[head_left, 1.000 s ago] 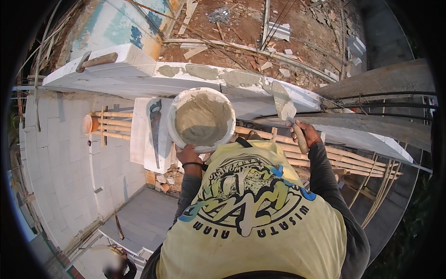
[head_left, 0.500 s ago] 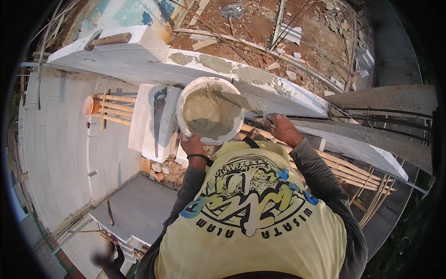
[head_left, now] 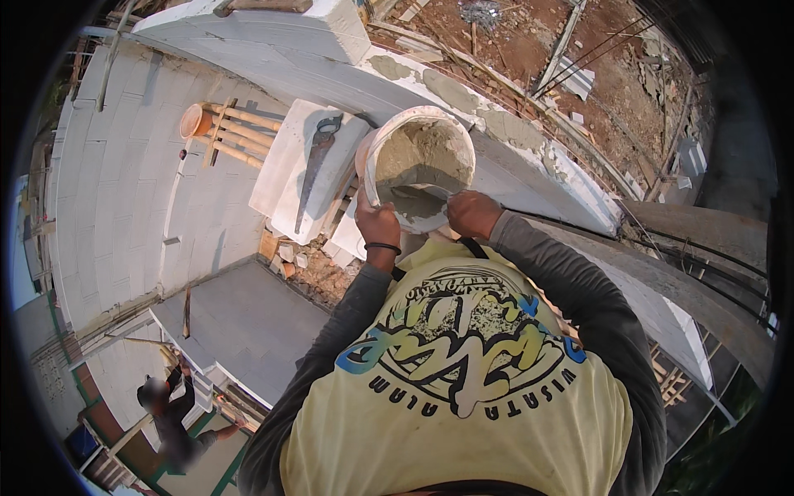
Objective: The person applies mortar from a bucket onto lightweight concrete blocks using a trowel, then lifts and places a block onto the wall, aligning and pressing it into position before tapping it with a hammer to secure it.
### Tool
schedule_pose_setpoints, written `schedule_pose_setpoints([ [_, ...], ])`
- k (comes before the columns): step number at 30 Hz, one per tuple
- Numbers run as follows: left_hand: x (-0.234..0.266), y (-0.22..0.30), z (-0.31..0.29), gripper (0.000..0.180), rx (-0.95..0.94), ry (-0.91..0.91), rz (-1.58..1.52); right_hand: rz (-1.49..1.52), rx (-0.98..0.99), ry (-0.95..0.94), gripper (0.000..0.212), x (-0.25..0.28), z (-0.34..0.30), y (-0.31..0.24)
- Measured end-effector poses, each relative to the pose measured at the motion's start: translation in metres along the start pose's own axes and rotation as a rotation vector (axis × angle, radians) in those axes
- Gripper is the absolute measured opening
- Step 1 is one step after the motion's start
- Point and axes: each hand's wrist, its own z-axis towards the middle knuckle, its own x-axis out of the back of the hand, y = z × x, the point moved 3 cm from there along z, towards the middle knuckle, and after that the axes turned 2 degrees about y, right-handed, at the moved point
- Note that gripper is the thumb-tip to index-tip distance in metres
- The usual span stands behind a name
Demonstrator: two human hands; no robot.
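My left hand [head_left: 377, 225] grips the mortar bucket [head_left: 420, 165] rim, right hand [head_left: 473, 213] closed on a trowel [head_left: 418, 195] inside it.

I am looking down on an open-air building site, from high up on an unfinished wall. White lightweight blocks [head_left: 124, 190] are forming the walls [head_left: 273, 58] around me, and grey mortar patches [head_left: 496, 124] are lying along the top course. A bucket of wet mortar [head_left: 422, 161] is sitting at the wall top, a hand saw [head_left: 314, 165] is resting on a loose block [head_left: 310, 169], and bamboo scaffold poles [head_left: 227, 132] are jutting out beside it. Broken block rubble [head_left: 318, 273] is piling below, bare red earth with scattered debris [head_left: 529, 50] is spreading beyond, and another person [head_left: 169, 417] is working far beneath.
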Motion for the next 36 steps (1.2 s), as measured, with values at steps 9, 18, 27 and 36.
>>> schedule_pose_setpoints([
  [9, -0.013, 0.023, -0.018, 0.058, 0.033, -0.006, -0.244, 0.094, -0.259, 0.206, 0.026, 0.000, -0.024, 0.006],
  [18, -0.026, 0.011, -0.015, 0.055, -0.102, -0.087, -0.133, 1.770, -0.333, -0.330, 0.040, -0.011, -0.062, 0.031],
  [27, -0.029, 0.018, -0.020, 0.073, 0.376, -0.081, -0.563, 1.859, -0.526, 0.318, 0.041, 0.004, -0.174, 0.072],
  [36, -0.032, -0.001, -0.010, 0.078, 0.408, -0.104, -0.571, -0.004, -0.946, 0.633, 0.028, 0.030, -0.283, 0.123],
])
